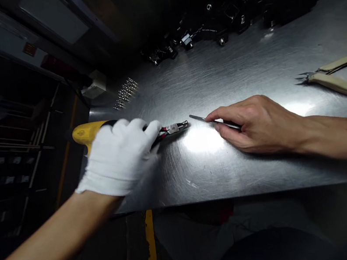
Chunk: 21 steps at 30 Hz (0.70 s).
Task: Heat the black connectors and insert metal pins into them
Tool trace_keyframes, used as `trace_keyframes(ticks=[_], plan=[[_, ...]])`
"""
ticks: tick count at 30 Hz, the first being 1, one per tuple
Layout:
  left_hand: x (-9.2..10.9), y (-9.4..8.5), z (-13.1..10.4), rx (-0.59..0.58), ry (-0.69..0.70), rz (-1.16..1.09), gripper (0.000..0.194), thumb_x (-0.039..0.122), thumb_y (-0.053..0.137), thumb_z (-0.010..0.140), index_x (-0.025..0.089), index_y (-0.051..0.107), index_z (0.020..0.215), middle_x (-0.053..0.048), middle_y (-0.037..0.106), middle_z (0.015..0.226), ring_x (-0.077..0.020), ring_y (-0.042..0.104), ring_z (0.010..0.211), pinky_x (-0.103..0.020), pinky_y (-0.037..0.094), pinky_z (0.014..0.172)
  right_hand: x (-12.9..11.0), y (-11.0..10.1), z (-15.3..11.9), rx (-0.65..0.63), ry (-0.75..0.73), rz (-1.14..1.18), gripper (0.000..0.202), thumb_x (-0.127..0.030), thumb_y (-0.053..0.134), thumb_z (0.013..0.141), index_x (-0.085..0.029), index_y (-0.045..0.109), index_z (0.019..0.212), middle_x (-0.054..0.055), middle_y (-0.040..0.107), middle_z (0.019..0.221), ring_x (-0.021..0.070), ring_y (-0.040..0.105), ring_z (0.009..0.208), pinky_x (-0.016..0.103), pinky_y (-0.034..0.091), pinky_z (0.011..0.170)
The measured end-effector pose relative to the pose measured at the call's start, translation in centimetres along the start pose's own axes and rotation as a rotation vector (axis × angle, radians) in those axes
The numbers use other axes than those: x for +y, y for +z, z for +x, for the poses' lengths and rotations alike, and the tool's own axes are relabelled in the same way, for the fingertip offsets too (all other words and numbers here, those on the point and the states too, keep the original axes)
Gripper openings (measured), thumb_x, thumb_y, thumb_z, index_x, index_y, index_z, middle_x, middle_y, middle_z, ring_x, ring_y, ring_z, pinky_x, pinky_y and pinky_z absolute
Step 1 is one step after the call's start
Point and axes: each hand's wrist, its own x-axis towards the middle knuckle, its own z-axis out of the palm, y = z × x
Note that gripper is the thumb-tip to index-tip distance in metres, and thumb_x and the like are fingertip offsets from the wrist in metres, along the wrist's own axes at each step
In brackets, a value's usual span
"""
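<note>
My left hand (120, 156) wears a white glove, its fingers closed round a slim black-and-red piece. A small silver-and-black end (175, 128) of that piece juts out to the right. Bare, my right hand (259, 126) pinches a thin dark metal tool with a flat tip (196, 118), which points at the silver end with a narrow gap between them. The tool's exact kind is unclear. Behind the glove shows a yellow-and-black tool (87, 133), partly hidden by my left hand; whether that hand touches it, I cannot tell.
Cutters with cream handles (334, 76) lie at the right of the metal table (234, 177). Small metal pins (125, 93) stand in rows at the back left, near a white box (94, 85). Black parts with metal fittings (216, 25) are heaped along the dark back.
</note>
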Motion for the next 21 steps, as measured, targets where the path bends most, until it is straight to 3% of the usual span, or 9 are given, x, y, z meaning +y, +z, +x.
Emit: trace_keyframes(ticks=[2, 5, 9, 12, 18, 21], plan=[[0.6, 0.7, -1.0, 0.014, -0.080, -0.075, 0.030, 0.039, 0.043, 0.096, 0.024, 0.068, 0.098, -0.006, 0.063, 0.084, -0.0249, 0.059, 0.076, -0.035, 0.038, 0.062, -0.2, -0.2, -0.1, 0.027, 0.008, 0.095, 0.029, -0.013, 0.057, 0.090, -0.015, 0.071, 0.116, -0.003, 0.066, 0.065, 0.0104, 0.055, 0.053, 0.026, 0.042, 0.051], [1.5, 1.8, -2.8, 0.069, -0.248, -0.535, 0.025, 0.042, 0.050, 0.094, 0.025, 0.068, 0.089, -0.001, 0.063, 0.078, -0.0173, 0.059, 0.069, -0.029, 0.041, 0.061, -1.0, -0.5, -0.2, 0.078, 0.032, 0.246, 0.025, -0.012, 0.058, 0.091, -0.015, 0.071, 0.112, -0.007, 0.058, 0.057, 0.0073, 0.047, 0.045, 0.023, 0.038, 0.045], [2.8, 2.7, -4.6, -0.028, -0.454, -1.059, 0.028, 0.049, 0.058, 0.091, 0.025, 0.069, 0.096, 0.000, 0.067, 0.078, -0.0168, 0.061, 0.069, -0.027, 0.045, 0.061, -2.1, -0.5, -0.5, 0.186, -0.014, 0.320, 0.022, -0.009, 0.061, 0.090, -0.014, 0.070, 0.110, -0.009, 0.053, 0.054, 0.0050, 0.041, 0.040, 0.022, 0.033, 0.039], [3.5, 2.6, -5.1, -0.107, -0.508, -1.209, 0.029, 0.050, 0.059, 0.089, 0.023, 0.070, 0.091, 0.000, 0.067, 0.078, -0.0169, 0.059, 0.068, -0.027, 0.044, 0.059, -2.6, -0.3, -0.7, 0.202, -0.061, 0.319, 0.024, -0.007, 0.062, 0.089, -0.015, 0.069, 0.110, -0.009, 0.054, 0.055, 0.0048, 0.042, 0.040, 0.022, 0.033, 0.039], [3.4, 2.2, -5.8, -0.110, -0.512, -1.341, 0.028, 0.048, 0.059, 0.088, 0.023, 0.070, 0.084, 0.001, 0.061, 0.073, -0.0151, 0.053, 0.066, -0.026, 0.043, 0.059, -2.2, -0.2, -1.1, 0.137, -0.003, 0.265, 0.026, -0.014, 0.060, 0.092, -0.024, 0.068, 0.114, -0.006, 0.063, 0.063, 0.0080, 0.045, 0.040, 0.027, 0.036, 0.040], [3.5, 1.9, -6.6, -0.101, -0.543, -1.402, 0.026, 0.046, 0.060, 0.088, 0.023, 0.071, 0.083, 0.000, 0.062, 0.074, -0.0158, 0.055, 0.069, -0.026, 0.044, 0.061, -1.7, 0.0, -1.6, 0.086, 0.013, 0.245, 0.026, -0.020, 0.060, 0.093, -0.027, 0.067, 0.117, -0.002, 0.070, 0.074, 0.0116, 0.054, 0.045, 0.029, 0.042, 0.040]])
